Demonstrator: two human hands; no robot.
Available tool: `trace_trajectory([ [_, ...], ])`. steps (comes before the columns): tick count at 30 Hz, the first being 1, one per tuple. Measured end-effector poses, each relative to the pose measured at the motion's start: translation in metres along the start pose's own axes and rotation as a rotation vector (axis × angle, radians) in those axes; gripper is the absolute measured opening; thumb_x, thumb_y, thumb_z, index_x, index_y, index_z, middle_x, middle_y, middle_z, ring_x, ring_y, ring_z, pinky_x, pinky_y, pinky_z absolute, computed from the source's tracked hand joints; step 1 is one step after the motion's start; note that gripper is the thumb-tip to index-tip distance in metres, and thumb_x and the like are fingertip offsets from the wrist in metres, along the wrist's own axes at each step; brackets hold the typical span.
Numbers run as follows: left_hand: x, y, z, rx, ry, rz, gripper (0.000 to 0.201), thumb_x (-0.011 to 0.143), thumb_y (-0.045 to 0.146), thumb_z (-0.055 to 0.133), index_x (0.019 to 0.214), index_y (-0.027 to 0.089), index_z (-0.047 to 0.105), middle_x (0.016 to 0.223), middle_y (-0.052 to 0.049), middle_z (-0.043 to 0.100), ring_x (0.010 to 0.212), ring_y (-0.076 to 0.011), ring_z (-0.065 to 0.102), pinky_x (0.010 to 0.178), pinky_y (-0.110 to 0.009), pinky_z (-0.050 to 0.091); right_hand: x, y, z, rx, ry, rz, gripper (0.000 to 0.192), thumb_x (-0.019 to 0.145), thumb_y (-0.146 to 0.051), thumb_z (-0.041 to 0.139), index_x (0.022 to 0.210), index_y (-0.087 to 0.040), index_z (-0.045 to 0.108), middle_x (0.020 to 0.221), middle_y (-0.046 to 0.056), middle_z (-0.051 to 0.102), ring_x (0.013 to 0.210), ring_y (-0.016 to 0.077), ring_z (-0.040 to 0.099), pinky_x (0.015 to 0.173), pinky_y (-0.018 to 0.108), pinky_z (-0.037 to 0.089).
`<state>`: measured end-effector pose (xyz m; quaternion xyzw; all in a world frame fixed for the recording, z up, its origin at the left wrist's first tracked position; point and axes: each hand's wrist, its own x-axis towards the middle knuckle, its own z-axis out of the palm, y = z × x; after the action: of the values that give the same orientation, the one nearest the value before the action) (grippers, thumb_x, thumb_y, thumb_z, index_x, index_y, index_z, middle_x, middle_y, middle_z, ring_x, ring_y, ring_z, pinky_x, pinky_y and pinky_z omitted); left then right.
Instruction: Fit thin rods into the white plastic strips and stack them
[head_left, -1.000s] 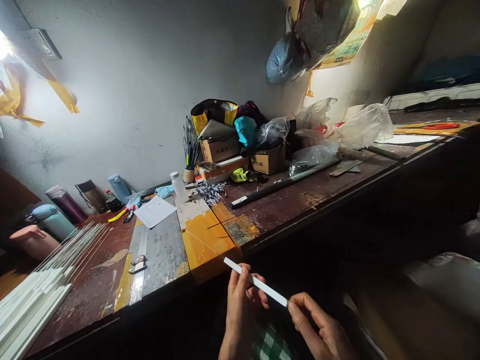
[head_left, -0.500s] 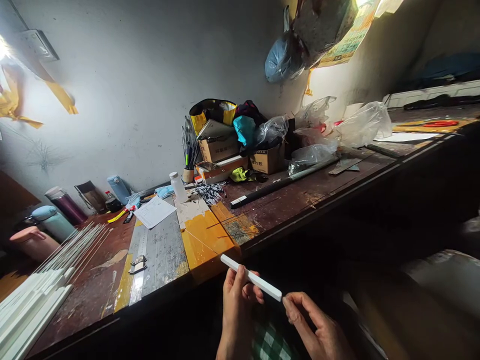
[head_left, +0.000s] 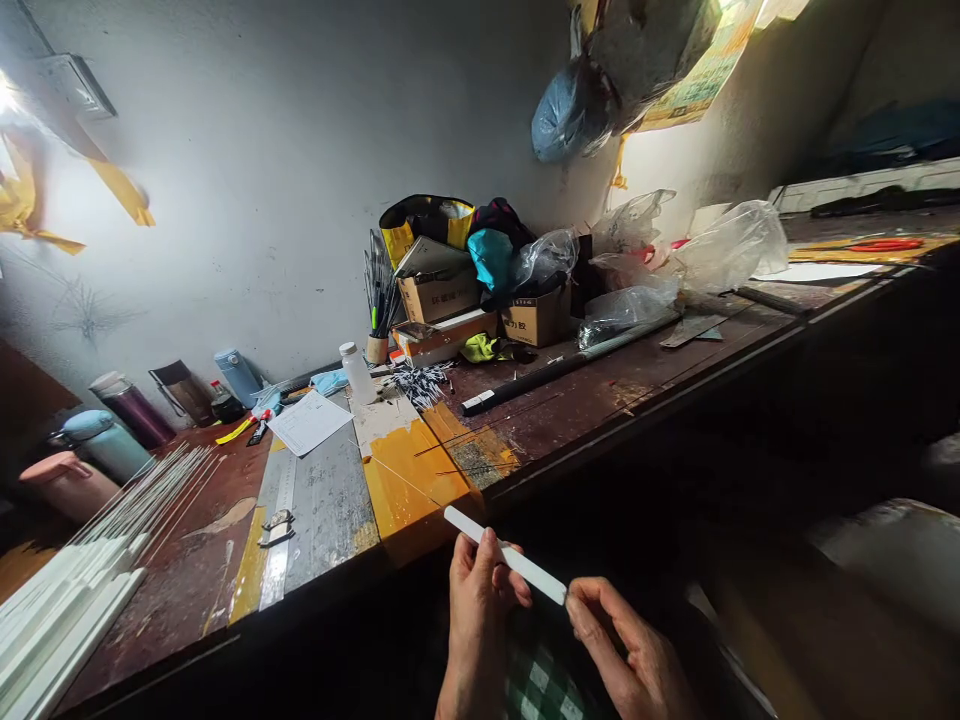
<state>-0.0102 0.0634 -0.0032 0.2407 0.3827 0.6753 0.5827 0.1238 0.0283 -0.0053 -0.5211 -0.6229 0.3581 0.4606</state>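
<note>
Worn workbench (head_left: 176, 545) behind, both hands (head_left: 480, 590) (head_left: 626, 640), nearly closed, pinch a white stick (head_left: 534, 574).

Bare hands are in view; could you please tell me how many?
2: the left hand grips the white stick partway along, and the right hand is at its lower right end.

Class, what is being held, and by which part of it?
A white stick: the left hand holds it partway along, between thumb and fingers. The right hand touches its lower right end; whether it grips there is unclear.
</note>
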Motion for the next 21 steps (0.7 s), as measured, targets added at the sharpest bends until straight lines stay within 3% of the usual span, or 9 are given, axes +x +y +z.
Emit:
trace_trajectory([
  [12, 0.0001, -0.0034, -0.0044, -0.021, 0.034, 0.002, 0.034, 0.079, 0.042, 0.067, 0.080, 0.014, 0.048, 0.075, -0.006, 0.068, 0.042, -0.0052, 0.052, 0.040, -0.017, 0.041, -0.0003, 0.0022, 0.0056, 0.065, -0.031, 0.052, 0.037, 0.090, -0.052, 0.039, 0.070, -0.023, 0.051, 0.058, -0.005, 0.036, 0.053, 0.0138, 0.037, 0.049, 0.022, 0.035],
  [21, -0.0006, -0.0053, -0.0049, -0.051, 0.006, -0.021, 0.031, 0.081, 0.040, 0.066, 0.087, 0.015, 0.048, 0.074, -0.003, 0.067, 0.041, -0.0062, 0.053, 0.040, -0.018, 0.042, -0.0039, 0.0040, 0.0022, 0.030, -0.043, 0.057, 0.035, 0.090, -0.052, 0.041, 0.074, -0.023, 0.052, 0.061, -0.005, 0.040, 0.053, 0.0131, 0.036, 0.049, 0.024, 0.030],
])
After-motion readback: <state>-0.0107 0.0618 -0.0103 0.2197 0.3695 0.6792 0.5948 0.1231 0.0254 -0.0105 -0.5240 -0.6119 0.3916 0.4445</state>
